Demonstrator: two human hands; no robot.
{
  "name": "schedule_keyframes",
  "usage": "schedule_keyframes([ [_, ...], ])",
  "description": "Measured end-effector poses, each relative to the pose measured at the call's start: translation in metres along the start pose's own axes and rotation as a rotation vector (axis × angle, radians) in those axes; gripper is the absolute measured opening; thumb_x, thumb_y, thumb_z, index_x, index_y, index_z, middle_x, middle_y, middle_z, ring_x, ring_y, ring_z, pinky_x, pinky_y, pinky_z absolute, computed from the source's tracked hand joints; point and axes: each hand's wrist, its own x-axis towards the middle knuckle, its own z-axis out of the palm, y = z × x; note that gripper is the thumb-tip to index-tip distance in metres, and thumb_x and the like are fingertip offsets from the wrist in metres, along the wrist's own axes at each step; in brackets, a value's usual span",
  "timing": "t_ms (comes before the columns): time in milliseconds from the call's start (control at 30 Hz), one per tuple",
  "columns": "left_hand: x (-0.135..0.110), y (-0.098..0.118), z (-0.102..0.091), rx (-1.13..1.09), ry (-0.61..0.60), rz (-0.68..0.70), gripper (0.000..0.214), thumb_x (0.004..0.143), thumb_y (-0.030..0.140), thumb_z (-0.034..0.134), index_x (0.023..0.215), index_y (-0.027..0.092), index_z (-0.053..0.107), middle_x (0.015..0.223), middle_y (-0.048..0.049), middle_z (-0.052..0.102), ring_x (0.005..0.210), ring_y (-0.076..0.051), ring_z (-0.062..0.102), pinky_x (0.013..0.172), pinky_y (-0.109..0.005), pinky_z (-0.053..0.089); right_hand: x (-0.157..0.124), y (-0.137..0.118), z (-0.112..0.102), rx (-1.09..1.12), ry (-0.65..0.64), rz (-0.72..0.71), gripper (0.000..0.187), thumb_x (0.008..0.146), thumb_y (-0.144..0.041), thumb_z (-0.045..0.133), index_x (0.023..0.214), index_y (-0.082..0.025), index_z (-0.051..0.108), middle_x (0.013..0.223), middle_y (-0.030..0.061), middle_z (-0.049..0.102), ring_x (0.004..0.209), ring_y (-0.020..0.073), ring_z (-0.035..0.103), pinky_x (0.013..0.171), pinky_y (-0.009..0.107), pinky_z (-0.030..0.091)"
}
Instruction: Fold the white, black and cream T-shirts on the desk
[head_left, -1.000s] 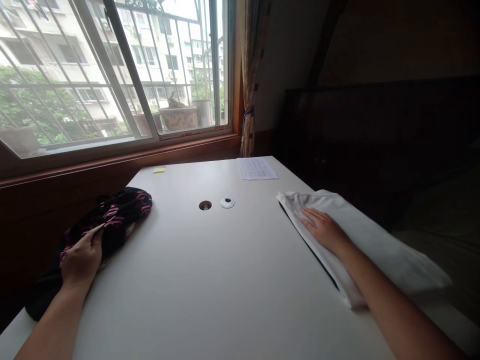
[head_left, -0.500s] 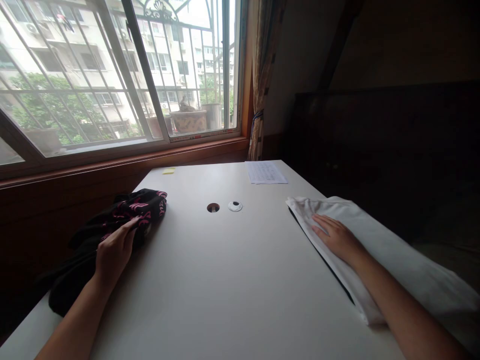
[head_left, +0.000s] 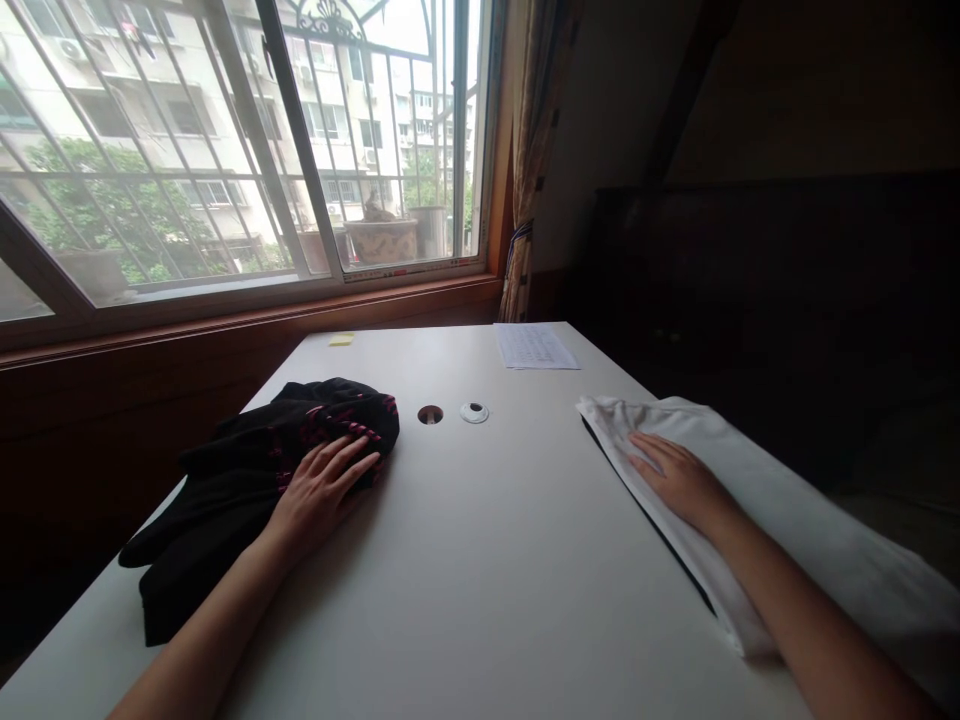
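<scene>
A black garment with pink markings (head_left: 247,480) lies on the left part of the white table (head_left: 480,560). My left hand (head_left: 319,492) rests flat on its right end, fingers stretched out toward the table's middle. A folded white cloth (head_left: 750,500) lies along the table's right edge and hangs past it. My right hand (head_left: 675,477) lies flat and open on the near-left part of that cloth.
A round cable hole (head_left: 430,414) and its loose cap (head_left: 474,412) sit in the table's middle. A printed sheet (head_left: 535,346) and a yellow note (head_left: 341,339) lie at the far edge. A barred window (head_left: 225,150) and a curtain (head_left: 532,150) stand behind; dark furniture is at the right.
My left hand has let go of its pinch and slid the black garment rightward toward the table's middle, ending flat on it. My right hand has stayed on the white cloth.
</scene>
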Motion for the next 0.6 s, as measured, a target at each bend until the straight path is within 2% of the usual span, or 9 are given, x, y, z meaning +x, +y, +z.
schedule_keyframes([
  [100, -0.003, -0.003, -0.004, 0.122, 0.05, -0.216, 0.074, 0.09, 0.028, 0.067, 0.157, 0.034, 0.038, 0.169, -0.007, 0.024, 0.154, -0.04, 0.022, 0.122, -0.065, 0.019, 0.0, 0.0, 0.0, -0.004, -0.003, -0.004, 0.049, 0.097, -0.05, 0.041, 0.132, -0.025, 0.066, 0.139, 0.0106, 0.065, 0.132, 0.0345, 0.057, 0.113, 0.054, 0.044],
  [167, -0.007, -0.016, -0.005, 0.16, 0.055, -0.364, 0.076, 0.09, 0.028, 0.065, 0.159, 0.032, 0.034, 0.17, -0.009, 0.021, 0.153, -0.042, 0.021, 0.12, -0.067, 0.021, 0.0, -0.001, 0.0, -0.007, -0.001, -0.011, 0.05, 0.098, -0.049, 0.04, 0.132, -0.022, 0.065, 0.139, 0.0121, 0.065, 0.133, 0.0344, 0.057, 0.114, 0.053, 0.043],
  [267, -0.019, -0.049, -0.002, 0.164, 0.059, -0.536, 0.069, 0.093, 0.034, 0.06, 0.158, 0.028, 0.038, 0.166, -0.0139, 0.03, 0.146, -0.043, 0.035, 0.113, -0.063, 0.034, -0.001, -0.002, -0.001, -0.007, 0.003, -0.025, 0.051, 0.098, -0.047, 0.04, 0.133, -0.019, 0.065, 0.139, 0.0142, 0.064, 0.132, 0.0343, 0.057, 0.114, 0.053, 0.042],
  [400, -0.034, -0.092, -0.001, 0.151, 0.109, -0.685, 0.058, 0.093, 0.04, 0.058, 0.148, 0.022, 0.053, 0.158, -0.0194, 0.044, 0.136, -0.043, 0.048, 0.109, -0.061, 0.039, -0.001, -0.004, -0.002, 0.008, 0.023, -0.036, 0.047, 0.097, -0.044, 0.043, 0.131, -0.023, 0.066, 0.137, 0.0115, 0.066, 0.131, 0.0334, 0.058, 0.113, 0.053, 0.044],
  [533, -0.044, -0.112, -0.01, -0.033, 0.207, -0.872, 0.052, 0.095, 0.043, 0.052, 0.139, 0.016, 0.06, 0.146, -0.0193, 0.057, 0.13, -0.039, 0.055, 0.106, -0.054, 0.044, -0.001, -0.005, -0.003, 0.009, 0.025, -0.037, 0.048, 0.096, -0.044, 0.042, 0.13, -0.021, 0.067, 0.136, 0.0126, 0.066, 0.13, 0.034, 0.058, 0.112, 0.053, 0.045],
  [600, -0.046, -0.116, -0.018, -0.151, 0.235, -0.958, 0.053, 0.097, 0.047, 0.047, 0.132, 0.01, 0.063, 0.128, -0.0179, 0.069, 0.118, -0.039, 0.062, 0.096, -0.051, 0.051, -0.001, -0.004, -0.002, 0.005, 0.025, -0.041, 0.048, 0.097, -0.045, 0.041, 0.129, -0.02, 0.067, 0.136, 0.0131, 0.066, 0.131, 0.0342, 0.058, 0.112, 0.053, 0.044],
])
